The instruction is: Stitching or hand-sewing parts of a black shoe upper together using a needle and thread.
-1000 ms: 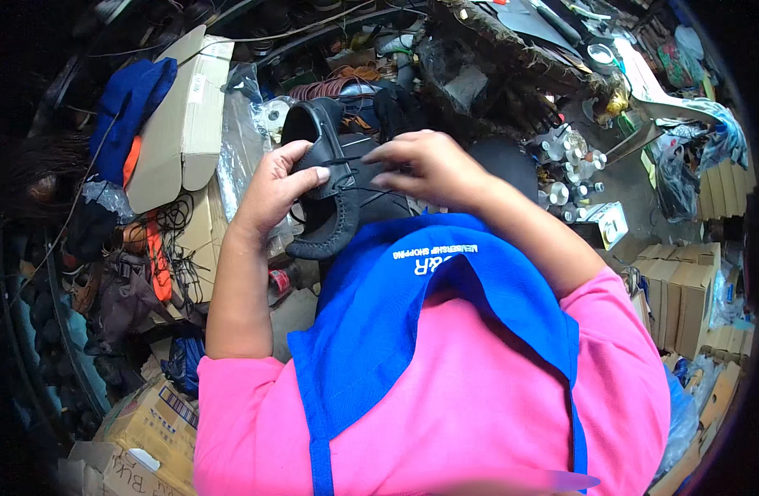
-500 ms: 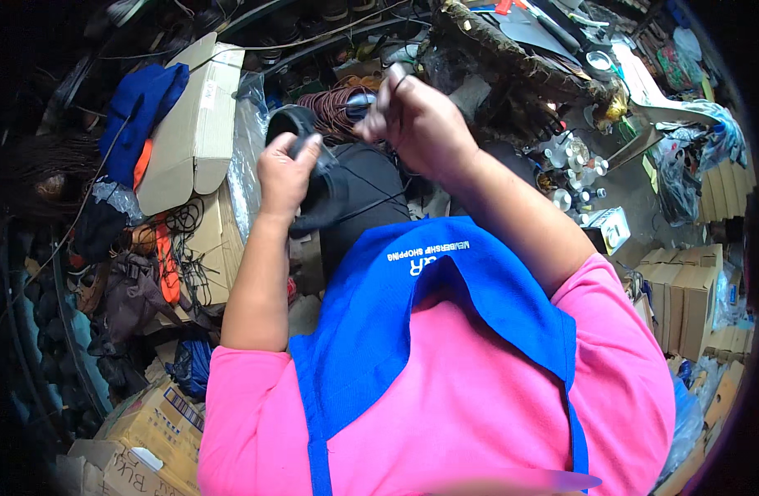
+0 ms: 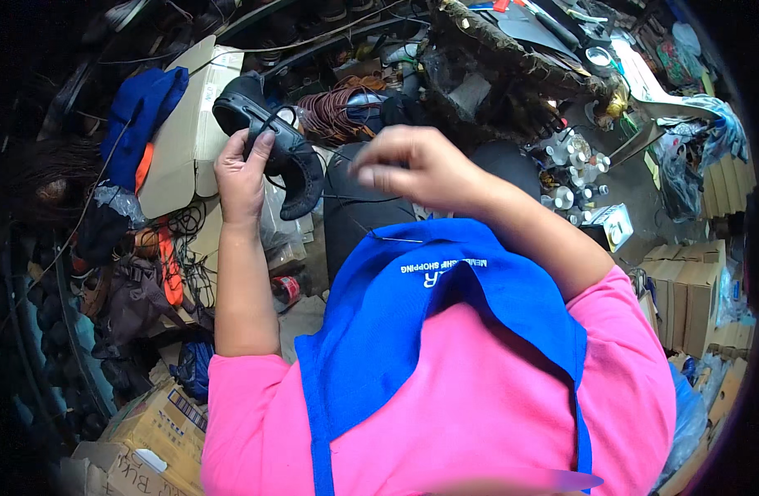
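Note:
My left hand [image 3: 241, 169] grips a black shoe [image 3: 293, 161] by its side and holds it up at the upper left, sole edge turned toward me. My right hand [image 3: 412, 165] is blurred, to the right of the shoe and apart from it, with its fingers pinched together. A thin dark thread [image 3: 346, 197] runs from the shoe toward that hand. Below both hands is my blue apron [image 3: 412, 331] over a pink shirt. A thin needle-like line [image 3: 392, 239] lies at the apron's top edge.
A flat cardboard box [image 3: 185, 140] and a blue cloth [image 3: 144, 107] lie left of the shoe. A coil of brown cord [image 3: 334, 112] sits behind it. Small bottles [image 3: 565, 178] and stacked cartons [image 3: 685, 289] stand at the right. More boxes [image 3: 160, 422] lie at the lower left.
My left hand has carried the shoe up and to the left. My right hand has pulled away from the shoe, moving right and down toward my chest.

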The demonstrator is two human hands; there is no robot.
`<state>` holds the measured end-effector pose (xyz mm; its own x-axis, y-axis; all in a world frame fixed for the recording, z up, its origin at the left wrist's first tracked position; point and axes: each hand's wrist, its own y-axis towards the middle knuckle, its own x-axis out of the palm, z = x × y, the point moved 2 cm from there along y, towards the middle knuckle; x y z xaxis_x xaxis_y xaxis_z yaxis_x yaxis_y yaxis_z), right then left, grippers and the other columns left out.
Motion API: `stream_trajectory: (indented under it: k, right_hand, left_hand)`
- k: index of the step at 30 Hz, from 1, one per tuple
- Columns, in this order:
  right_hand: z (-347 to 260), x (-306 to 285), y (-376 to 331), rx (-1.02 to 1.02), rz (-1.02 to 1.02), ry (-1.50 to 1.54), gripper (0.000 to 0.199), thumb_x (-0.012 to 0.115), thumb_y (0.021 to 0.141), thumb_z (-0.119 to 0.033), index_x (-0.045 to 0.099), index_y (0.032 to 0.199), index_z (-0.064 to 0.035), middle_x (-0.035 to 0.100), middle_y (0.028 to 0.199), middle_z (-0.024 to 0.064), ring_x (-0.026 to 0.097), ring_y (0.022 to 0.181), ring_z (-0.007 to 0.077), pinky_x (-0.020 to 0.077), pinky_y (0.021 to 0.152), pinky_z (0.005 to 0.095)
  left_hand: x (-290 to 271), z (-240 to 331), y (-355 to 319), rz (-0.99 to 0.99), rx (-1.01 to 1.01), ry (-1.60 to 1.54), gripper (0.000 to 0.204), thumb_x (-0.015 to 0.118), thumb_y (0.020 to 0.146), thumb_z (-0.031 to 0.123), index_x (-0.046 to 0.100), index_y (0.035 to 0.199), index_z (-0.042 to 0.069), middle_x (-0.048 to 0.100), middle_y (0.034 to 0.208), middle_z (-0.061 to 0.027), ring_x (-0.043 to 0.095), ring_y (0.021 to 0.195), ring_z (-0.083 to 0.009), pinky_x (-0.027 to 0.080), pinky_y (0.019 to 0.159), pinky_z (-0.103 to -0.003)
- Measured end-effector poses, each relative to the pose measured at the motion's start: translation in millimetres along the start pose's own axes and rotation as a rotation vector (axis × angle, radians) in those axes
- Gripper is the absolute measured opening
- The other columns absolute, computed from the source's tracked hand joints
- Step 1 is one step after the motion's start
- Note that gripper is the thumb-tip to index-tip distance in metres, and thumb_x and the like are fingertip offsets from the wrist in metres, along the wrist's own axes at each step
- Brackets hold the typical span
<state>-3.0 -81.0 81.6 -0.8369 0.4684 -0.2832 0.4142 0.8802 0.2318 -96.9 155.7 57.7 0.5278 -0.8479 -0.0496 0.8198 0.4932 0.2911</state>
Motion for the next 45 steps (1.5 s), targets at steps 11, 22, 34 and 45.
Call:
stream_trajectory:
  k: [11, 22, 34, 45]
  right_hand:
    - [58, 9, 36, 0.053, 0.16, -0.547, 0.017, 0.065, 0.08, -0.014, 0.068, 0.094, -0.0064, 0.066, 0.088, 0.013, 0.065, 0.08, 0.028, 0.0513, 0.072, 0.0343]
    - [116, -115, -25, 0.343, 0.999, 1.023, 0.022, 0.057, 0.089, -0.014, 0.056, 0.109, -0.0042, 0.061, 0.096, 0.0129, 0.059, 0.09, 0.024, 0.0493, 0.082, 0.0408]
    - [85, -6, -20, 0.346, 0.032, 0.024, 0.022, 0.057, 0.088, -0.004, 0.065, 0.108, -0.0033, 0.066, 0.095, 0.0035, 0.062, 0.087, 0.0117, 0.0496, 0.079, 0.0268]
    - [82, 22, 1, 0.113, -0.108, -0.47, 0.028, 0.059, 0.076, -0.006, 0.067, 0.103, -0.0061, 0.067, 0.095, 0.0151, 0.065, 0.087, 0.0286, 0.051, 0.078, 0.0358]
  left_hand:
    - [9, 35, -36, -0.107, -0.051, 0.101, 0.01, 0.066, 0.084, 0.005, 0.064, 0.092, -0.001, 0.063, 0.083, 0.0001, 0.055, 0.075, -0.005, 0.045, 0.07, -0.02]
    - [36, -32, -35, -0.187, 0.099, 0.94, 0.061, 0.083, 0.06, 0.02, 0.052, 0.111, 0.007, 0.051, 0.113, -0.0146, 0.05, 0.108, -0.0314, 0.041, 0.093, -0.041]
    - [27, -58, -47, -0.294, -0.512, 0.104, 0.025, 0.072, 0.078, 0.009, 0.053, 0.093, 0.003, 0.055, 0.079, -0.0016, 0.051, 0.076, -0.0079, 0.046, 0.068, -0.025]
    - [26, -56, -48, -0.296, -0.463, 0.155, 0.022, 0.072, 0.078, 0.01, 0.052, 0.084, 0.004, 0.054, 0.075, 0.0013, 0.051, 0.068, -0.0064, 0.046, 0.061, -0.023]
